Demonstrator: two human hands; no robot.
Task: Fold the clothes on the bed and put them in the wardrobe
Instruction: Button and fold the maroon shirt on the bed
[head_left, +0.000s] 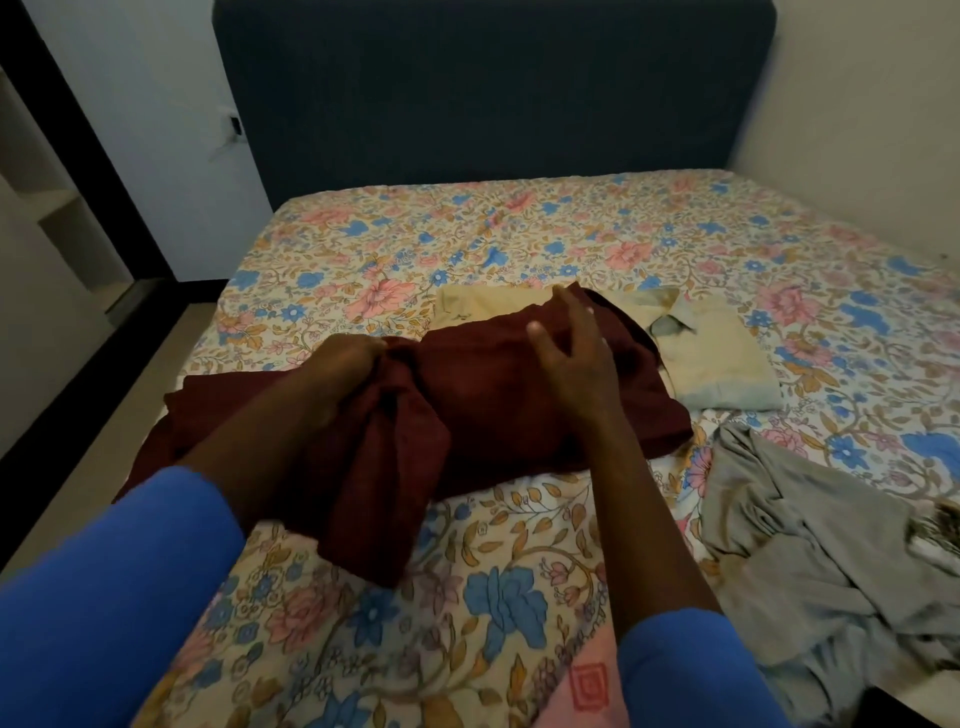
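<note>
A dark maroon garment (498, 395) lies across the near left part of the bed (519, 234), partly folded. My left hand (343, 364) grips a bunched fold of it at its left middle. My right hand (571, 348) rests flat on top of it with fingers spread. Under and behind the maroon cloth lies a folded cream shirt (711, 353), its collar showing. A crumpled grey garment (810, 545) lies unfolded at the near right of the bed.
The bed has a floral sheet and a dark blue headboard (493, 88). An open shelf unit or wardrobe (57, 218) stands at the far left beside a dark frame. Floor runs along the bed's left side.
</note>
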